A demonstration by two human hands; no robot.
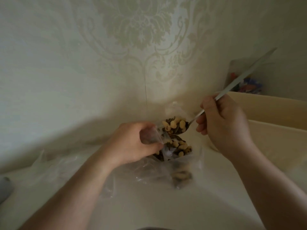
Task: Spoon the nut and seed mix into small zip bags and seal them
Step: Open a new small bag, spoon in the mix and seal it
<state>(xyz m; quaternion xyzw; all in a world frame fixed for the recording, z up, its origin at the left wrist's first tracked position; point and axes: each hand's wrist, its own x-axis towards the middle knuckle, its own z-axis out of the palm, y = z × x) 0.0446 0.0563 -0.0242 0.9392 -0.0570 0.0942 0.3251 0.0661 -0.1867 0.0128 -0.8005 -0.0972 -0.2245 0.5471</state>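
Two hands work at the centre of the frame over a pale bench (149, 205). The left hand (132, 143) pinches the mouth of a small clear zip bag (150, 136) between thumb and curled fingers, holding it beside the spoon. The right hand (222, 123), right of centre, has its fingers curled round the handle of a metal spoon (235, 83), whose bowl is heaped with pale nuts and dark seeds (174, 125) just at the bag's opening. Below it a larger clear bag (176, 150) holds more of the mix, and crumpled clear plastic (149, 175) lies on the bench beneath. A cream-coloured box (274, 117) stands at the right edge, with patterned wallpaper (139, 30) behind.
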